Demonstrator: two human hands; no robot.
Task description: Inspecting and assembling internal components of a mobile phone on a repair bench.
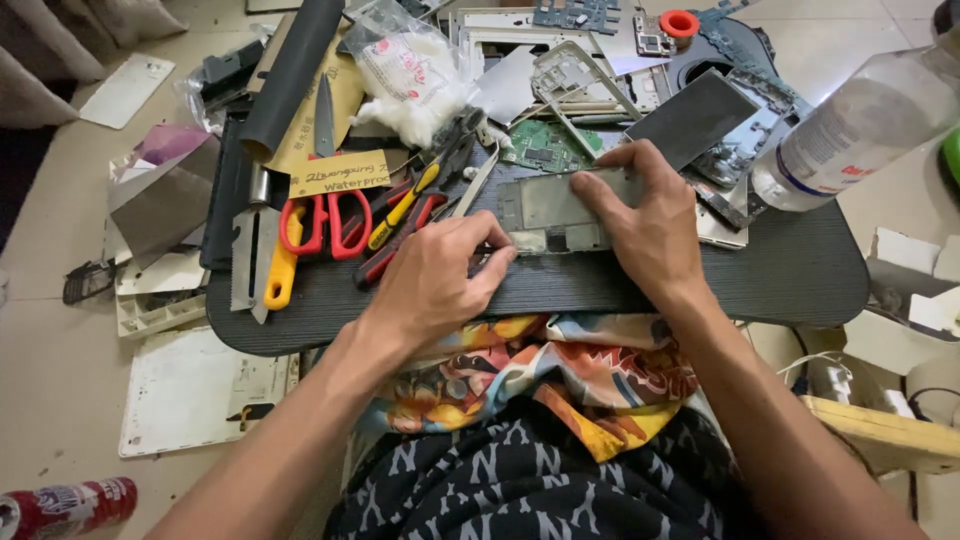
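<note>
- At centre of the dark bench point(780, 275): grey metal plate point(555, 205), flat, both hands on it.
- Right hand point(645, 215): grip grasping the plate's right end, fingers point(600, 185) spread over its top edge.
- Left hand point(435, 280): grip pinched at the plate's lower left corner, fingertips touching; what they pinch is too small to tell.
- Left of plate: red and yellow pliers point(405, 215), then red scissors point(325, 220), then yellow-handled saw blade point(262, 255).
- Just above plate: green circuit board point(545, 150), tweezers point(478, 180).
- Up-left of plate: clear bag of white stuff point(410, 70), black tube point(290, 75).
- Right of plate: clear plastic bottle point(860, 125), lying tilted.
- Far lower-left of plate, on floor: red can point(65, 505).
</note>
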